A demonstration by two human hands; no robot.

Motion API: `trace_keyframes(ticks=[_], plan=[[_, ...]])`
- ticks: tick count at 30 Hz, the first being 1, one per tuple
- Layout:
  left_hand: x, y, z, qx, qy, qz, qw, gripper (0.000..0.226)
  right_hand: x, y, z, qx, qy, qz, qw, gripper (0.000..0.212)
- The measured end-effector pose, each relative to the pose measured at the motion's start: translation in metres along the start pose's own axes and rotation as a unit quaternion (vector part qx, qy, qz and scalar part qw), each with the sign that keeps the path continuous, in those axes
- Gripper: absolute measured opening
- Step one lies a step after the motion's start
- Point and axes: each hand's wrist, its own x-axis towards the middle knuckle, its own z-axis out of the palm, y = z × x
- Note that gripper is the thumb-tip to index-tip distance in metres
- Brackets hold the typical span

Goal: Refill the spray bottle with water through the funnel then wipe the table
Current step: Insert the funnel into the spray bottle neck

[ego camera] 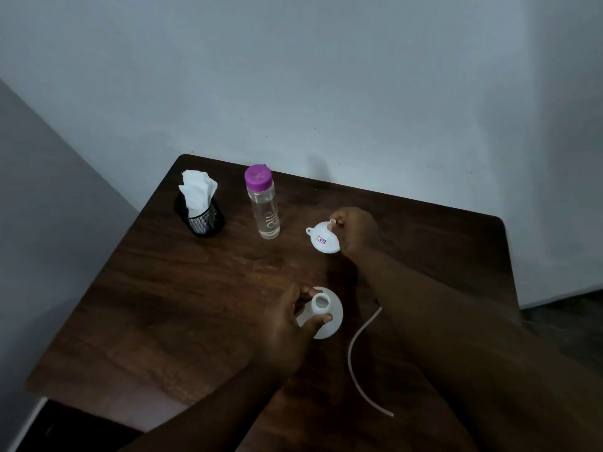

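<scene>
An open white spray bottle [328,316] stands near the middle of the dark wooden table [163,288], its round neck showing from above. My left hand [287,324] grips it at the neck with thumb and fingers. My right hand [354,231] pinches the spout of a small white funnel [323,240] with a red and blue sticker, held just above the table to the right of the water bottle. A clear water bottle [263,203] with a purple cap stands upright at the back. White tissues [197,192] stick out of a black mesh cup [202,216] at the back left.
A thin white tube [354,360] lies curved on the table, right of the spray bottle and partly under my right forearm. A pale wall runs close behind the table. The table's left and front edges drop to the floor.
</scene>
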Motion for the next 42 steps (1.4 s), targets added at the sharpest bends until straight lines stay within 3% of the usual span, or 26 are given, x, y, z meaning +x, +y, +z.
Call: trace_keyframes(ticks=[4,11,15,19,23,27,30,34,38,42], plan=[[-0.001,0.000,-0.001,-0.026,-0.012,-0.007,1.000,0.035,-0.013,0.002,-0.012,0.025,0.013,0.028,0.999,0.012],[-0.001,0.000,-0.006,-0.055,-0.028,-0.008,0.998,0.037,-0.057,0.000,-0.046,0.181,0.033,0.102,0.978,0.012],[-0.008,0.006,-0.015,-0.058,-0.046,-0.034,0.997,0.041,-0.092,-0.016,-0.073,0.318,0.046,0.135,0.937,0.010],[-0.015,0.017,-0.032,-0.044,0.005,0.017,0.999,0.006,-0.118,-0.034,-0.089,0.415,0.048,0.187,0.889,0.010],[-0.013,0.033,-0.042,-0.084,0.045,0.033,0.995,0.028,-0.142,-0.048,-0.094,0.465,0.005,0.237,0.853,0.014],[-0.004,0.047,-0.045,-0.189,0.033,0.040,0.981,0.025,-0.157,-0.057,-0.093,0.530,-0.046,0.296,0.793,0.014],[-0.002,0.054,-0.045,-0.241,0.042,-0.002,0.970,0.013,-0.165,-0.058,-0.090,0.555,-0.077,0.314,0.766,0.013],[-0.006,0.055,-0.045,-0.247,0.048,-0.057,0.966,0.008,-0.172,-0.056,-0.083,0.523,-0.093,0.310,0.788,0.019],[-0.011,0.055,-0.049,-0.219,0.059,-0.071,0.971,0.013,-0.180,-0.060,-0.086,0.476,-0.036,0.266,0.838,0.020],[-0.012,0.063,-0.054,-0.249,0.068,-0.103,0.961,0.013,-0.193,-0.071,-0.103,0.479,-0.014,0.219,0.850,0.029]])
